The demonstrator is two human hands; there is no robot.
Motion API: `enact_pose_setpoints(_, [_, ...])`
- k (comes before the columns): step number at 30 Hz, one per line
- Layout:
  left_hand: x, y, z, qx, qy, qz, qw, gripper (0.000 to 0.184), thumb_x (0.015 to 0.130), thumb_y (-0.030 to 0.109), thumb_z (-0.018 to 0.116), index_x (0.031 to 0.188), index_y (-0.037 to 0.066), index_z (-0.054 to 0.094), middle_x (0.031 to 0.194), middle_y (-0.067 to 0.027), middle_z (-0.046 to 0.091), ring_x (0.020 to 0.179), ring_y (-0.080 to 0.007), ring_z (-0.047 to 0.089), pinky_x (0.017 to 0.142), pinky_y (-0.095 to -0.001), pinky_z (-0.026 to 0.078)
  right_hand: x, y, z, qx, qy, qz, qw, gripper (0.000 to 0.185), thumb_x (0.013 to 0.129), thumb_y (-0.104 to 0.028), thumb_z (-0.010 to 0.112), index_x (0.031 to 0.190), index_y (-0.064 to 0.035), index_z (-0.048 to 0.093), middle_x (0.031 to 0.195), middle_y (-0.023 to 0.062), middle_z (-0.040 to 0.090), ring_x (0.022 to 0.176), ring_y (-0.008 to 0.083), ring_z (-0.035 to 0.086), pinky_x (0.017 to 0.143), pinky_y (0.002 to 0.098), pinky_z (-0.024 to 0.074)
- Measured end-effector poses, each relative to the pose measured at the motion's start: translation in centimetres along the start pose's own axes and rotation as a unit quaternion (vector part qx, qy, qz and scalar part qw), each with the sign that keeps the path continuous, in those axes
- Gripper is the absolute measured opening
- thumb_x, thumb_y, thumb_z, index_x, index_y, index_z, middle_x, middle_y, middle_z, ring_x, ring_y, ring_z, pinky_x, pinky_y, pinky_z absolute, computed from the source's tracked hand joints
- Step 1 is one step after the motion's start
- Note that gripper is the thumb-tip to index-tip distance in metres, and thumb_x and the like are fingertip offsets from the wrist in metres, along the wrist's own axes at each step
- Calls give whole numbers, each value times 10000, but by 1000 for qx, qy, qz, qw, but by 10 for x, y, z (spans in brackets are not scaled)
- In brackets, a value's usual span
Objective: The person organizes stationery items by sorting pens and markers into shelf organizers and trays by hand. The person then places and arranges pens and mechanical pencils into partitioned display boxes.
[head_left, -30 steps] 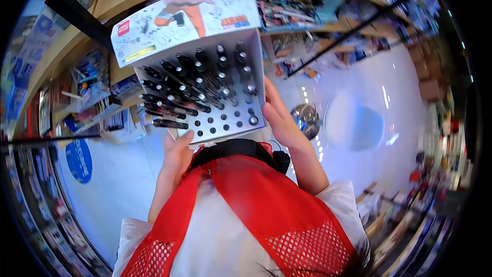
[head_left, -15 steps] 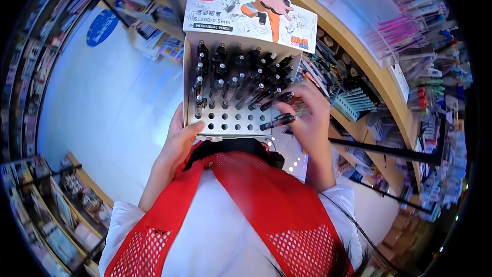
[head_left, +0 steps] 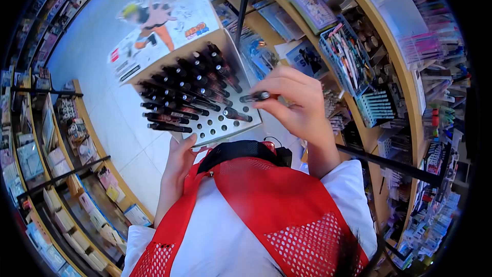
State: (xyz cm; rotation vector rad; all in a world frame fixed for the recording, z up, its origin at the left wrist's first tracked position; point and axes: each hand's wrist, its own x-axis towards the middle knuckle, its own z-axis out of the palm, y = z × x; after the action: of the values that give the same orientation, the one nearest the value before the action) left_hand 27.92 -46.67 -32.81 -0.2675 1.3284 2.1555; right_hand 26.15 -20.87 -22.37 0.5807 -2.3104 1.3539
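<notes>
A white display box (head_left: 218, 135) of mechanical pencils is tilted in front of my body, with a cartoon figure on its raised header card (head_left: 177, 25). Many black mechanical pencils (head_left: 197, 79) stand in its holed panel; several holes along the near side are bare. My left hand (head_left: 179, 159) grips the box's near left corner, thumb on the edge and other fingers hidden beneath. At the right side of the panel, my right hand (head_left: 294, 100) pinches one mechanical pencil (head_left: 252, 97) between thumb and fingers. Whether its tip sits in a hole, I cannot tell. Another pencil (head_left: 237, 115) leans just below it.
Curved wooden shelves (head_left: 376, 123) packed with stationery run along the right, including a basket of pens (head_left: 346, 59) and a pale green rack (head_left: 376, 107). Further shelves (head_left: 82, 143) line the left. A black rail (head_left: 389, 161) crosses near my right arm. Pale floor (head_left: 138, 159) lies between.
The box has swung to the left and turned counterclockwise, its header now at upper left. My right hand still pinches a pencil and is slightly higher. The left hand keeps its hold.
</notes>
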Motion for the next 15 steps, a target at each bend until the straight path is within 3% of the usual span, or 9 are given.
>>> enact_pose_setpoints(4, [-22, -21, -23, 24, 1, 52, 998, 570, 820, 141, 565, 1326, 26, 330, 1253, -170, 493, 1096, -321, 550, 864, -470, 500, -5, -19, 25, -90, -86, -67, 990, 177, 687, -53, 729, 836, -9, 645, 767, 81, 603, 620, 185, 560, 554, 275, 439])
enact_pose_setpoints(7, [-40, -30, -27, -27, 1, 30, 999, 579, 820, 142, 567, 1332, 27, 325, 1254, -171, 492, 1107, -317, 542, 868, -474, 497, -16, -32, 29, -15, -22, 19, 999, 182, 693, -50, 723, 842, -8, 628, 751, 91, 585, 642, 221, 567, 561, 296, 448])
enact_pose_setpoints(11, [-44, -43, -34, 0, 10, 58, 998, 623, 808, 175, 596, 1339, 21, 309, 1251, -173, 496, 1086, -322, 556, 857, -495, 498, -21, -44, 30, -17, -107, -17, 994, 167, 697, -28, 716, 828, 8, 620, 776, 96, 600, 664, 208, 570, 553, 276, 441])
enact_pose_setpoints(15, [-48, -55, -23, -66, 11, 39, 997, 624, 805, 170, 606, 1335, 26, 311, 1241, -169, 498, 1084, -321, 556, 842, -489, 513, -19, -40, 24, 25, -103, 18, 994, 174, 691, -22, 716, 833, 9, 620, 771, 95, 588, 683, 220, 576, 585, 299, 451])
